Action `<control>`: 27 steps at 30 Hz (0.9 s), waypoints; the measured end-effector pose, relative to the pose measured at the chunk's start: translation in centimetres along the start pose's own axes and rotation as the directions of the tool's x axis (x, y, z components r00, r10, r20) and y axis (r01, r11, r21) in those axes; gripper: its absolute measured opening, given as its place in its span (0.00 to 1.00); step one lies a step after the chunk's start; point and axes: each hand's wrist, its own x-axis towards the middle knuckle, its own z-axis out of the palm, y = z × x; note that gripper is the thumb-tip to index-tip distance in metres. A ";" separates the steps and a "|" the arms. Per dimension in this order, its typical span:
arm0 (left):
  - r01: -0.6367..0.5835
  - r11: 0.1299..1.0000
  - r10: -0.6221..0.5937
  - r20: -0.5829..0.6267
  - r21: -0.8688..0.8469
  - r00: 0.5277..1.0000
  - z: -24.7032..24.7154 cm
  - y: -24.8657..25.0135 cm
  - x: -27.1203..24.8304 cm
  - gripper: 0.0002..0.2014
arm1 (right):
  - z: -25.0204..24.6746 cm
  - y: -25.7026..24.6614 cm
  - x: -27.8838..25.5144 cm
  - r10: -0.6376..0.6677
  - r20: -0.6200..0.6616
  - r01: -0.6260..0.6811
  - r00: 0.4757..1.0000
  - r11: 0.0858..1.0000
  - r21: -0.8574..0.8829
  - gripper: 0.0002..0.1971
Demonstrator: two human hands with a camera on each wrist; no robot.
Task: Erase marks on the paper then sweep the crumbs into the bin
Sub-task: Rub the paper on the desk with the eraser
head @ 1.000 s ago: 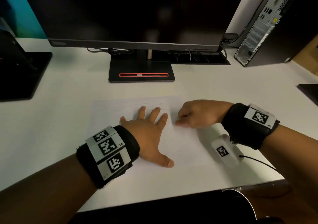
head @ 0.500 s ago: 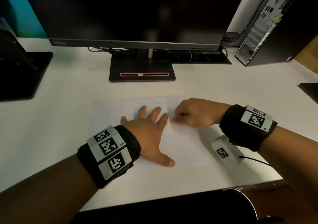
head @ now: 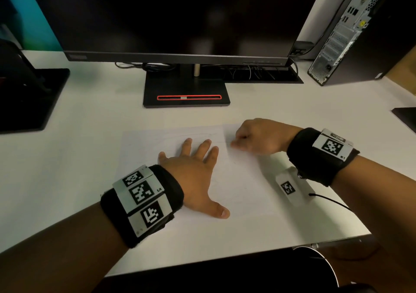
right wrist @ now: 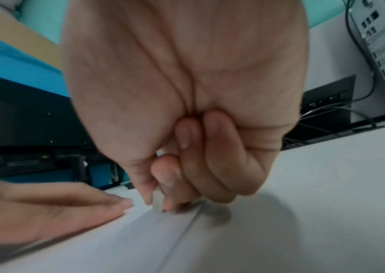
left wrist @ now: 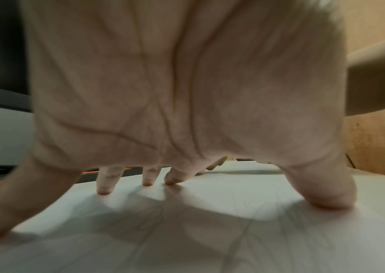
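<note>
Eraser (right wrist: 157,201) — mostly hidden between pinching right-hand fingers (right wrist: 170,181).

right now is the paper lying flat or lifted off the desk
Flat: the paper lies spread on the desk, left hand pressing it with splayed fingers.

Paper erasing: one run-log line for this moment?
phase: erasing | left hand: flat on paper | right hand: pinching eraser on paper | bin: unseen

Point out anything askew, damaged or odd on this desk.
Nothing stands out. The white paper sheet lies flat on the white desk, pressed by the left hand, while the right hand pinches a small pale eraser against it. No crumbs are discernible.
</note>
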 end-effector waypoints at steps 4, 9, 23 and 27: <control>0.003 1.000 -0.003 0.002 0.002 1.000 0.1 0.0 0.0 0.69 | 1.0 -0.9 -0.5 -0.082 0.057 0.084 0.995 0.996 -0.041 0.23; 0.003 1.000 -0.003 -0.001 0.002 1.000 0.0 0.0 0.0 0.69 | 0.1 0.2 -0.1 -0.007 0.013 0.007 1.000 1.000 -0.004 0.23; 0.004 1.000 -0.004 -0.003 0.017 1.000 0.2 0.0 0.2 0.69 | 0.7 -0.8 1.0 -0.008 -0.007 0.008 1.000 1.000 0.028 0.23; 0.004 1.000 -0.004 -0.004 0.014 1.000 0.1 0.0 0.2 0.69 | -0.2 -0.3 1.3 0.067 0.031 -0.071 0.997 0.985 0.154 0.22</control>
